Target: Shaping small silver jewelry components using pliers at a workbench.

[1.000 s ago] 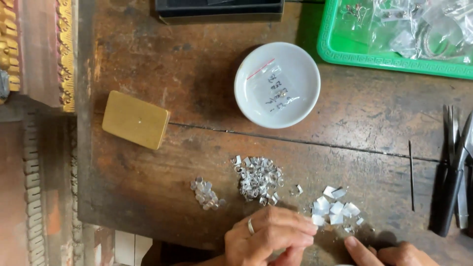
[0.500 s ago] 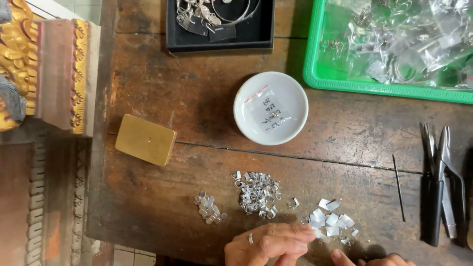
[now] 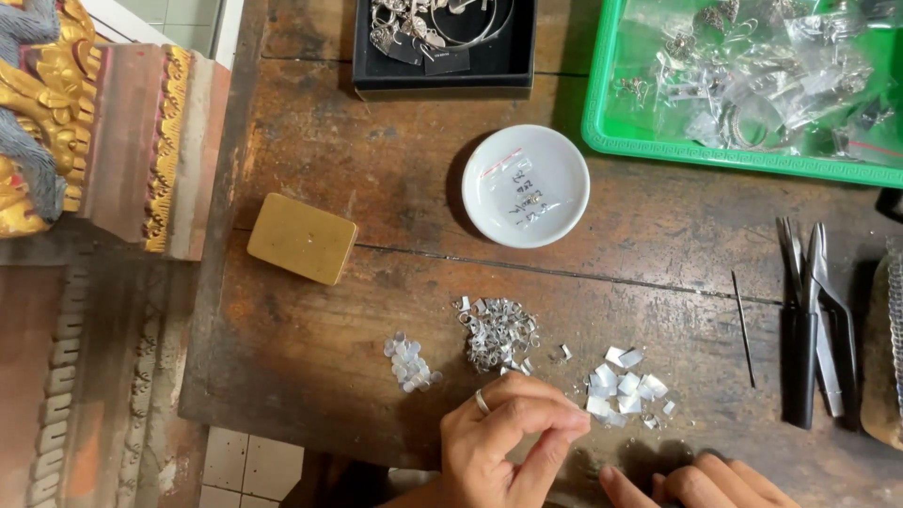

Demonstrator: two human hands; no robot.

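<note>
head view: left hand point(image 3: 508, 442) pinches fingertips closed, contents too small to tell, at 6 o'clock of the silver link pile point(image 3: 497, 333); right hand point(image 3: 696, 482) grip unclear. best kept low and steady.

1. White dish point(image 3: 482, 202): round, near the centre of the wooden table point(image 3: 376, 179); it contains a small clear bag.
2. Black tray point(image 3: 442, 77): at the far edge; it contains silver jewellery.
3. Green tray point(image 3: 715, 155): at the far right corner; it contains clear bags of silver items.
4. Yellow block point(image 3: 302, 238): rectangular, near the left edge.
5. Pliers point(image 3: 811, 320): dark-handled, lying near the right edge.
6. Thin needle point(image 3: 743, 329): just left of the pliers.
7. Carved gilded woodwork point(image 3: 103, 141): beyond the left edge.
</note>
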